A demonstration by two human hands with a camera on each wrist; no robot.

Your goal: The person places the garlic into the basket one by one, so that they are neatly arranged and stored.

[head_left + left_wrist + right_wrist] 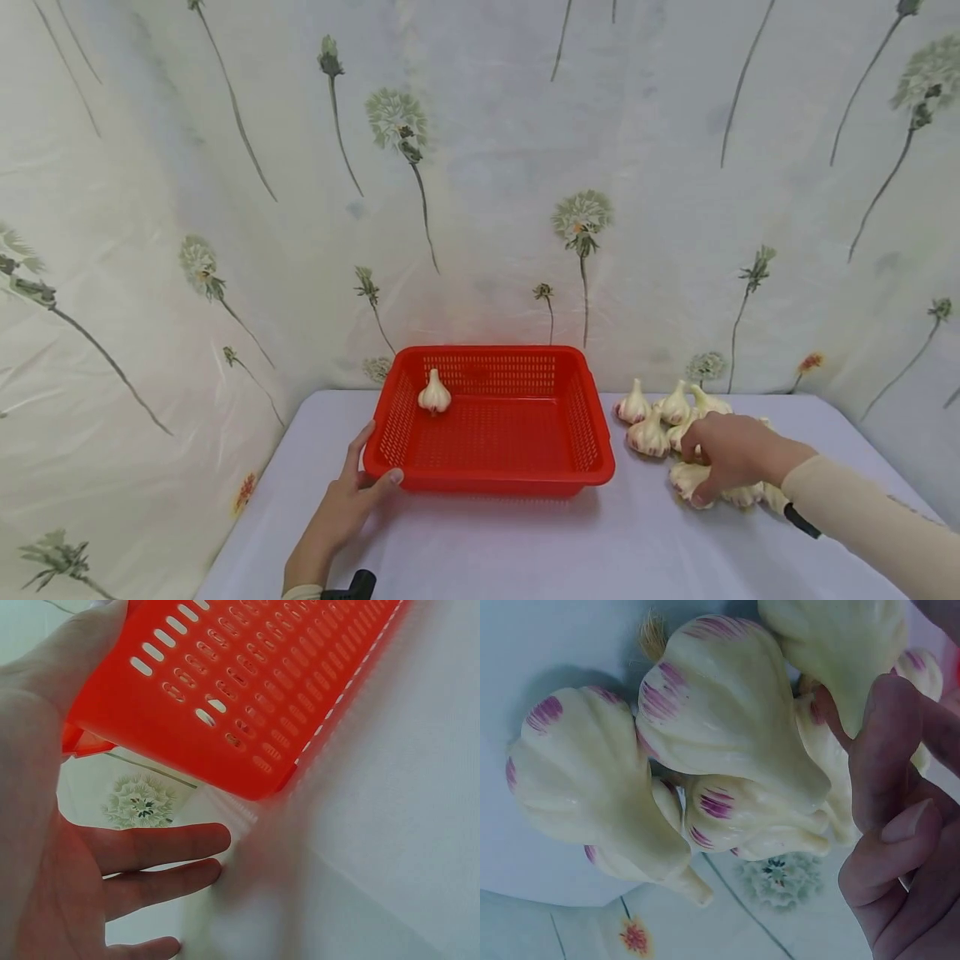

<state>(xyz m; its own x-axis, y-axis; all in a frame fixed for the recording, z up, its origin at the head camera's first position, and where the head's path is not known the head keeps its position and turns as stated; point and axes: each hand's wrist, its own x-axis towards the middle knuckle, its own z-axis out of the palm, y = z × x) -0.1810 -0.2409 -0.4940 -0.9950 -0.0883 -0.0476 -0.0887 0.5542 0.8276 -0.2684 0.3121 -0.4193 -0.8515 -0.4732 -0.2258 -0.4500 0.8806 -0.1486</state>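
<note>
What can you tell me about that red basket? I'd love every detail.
The red basket looks like plastic: rectangular, rimmed, its walls pierced by rows of slots. It sits open side up on the pale table. One garlic bulb lies inside, toward the left end. The person's left hand touches the near left corner.

a pale dandelion-print sheet [480,167] hangs behind a whitish table [480,550].

Head view looks forward and down; close-in wrist views share its basket [491,429] (left) and garlic [727,712] (right).
</note>
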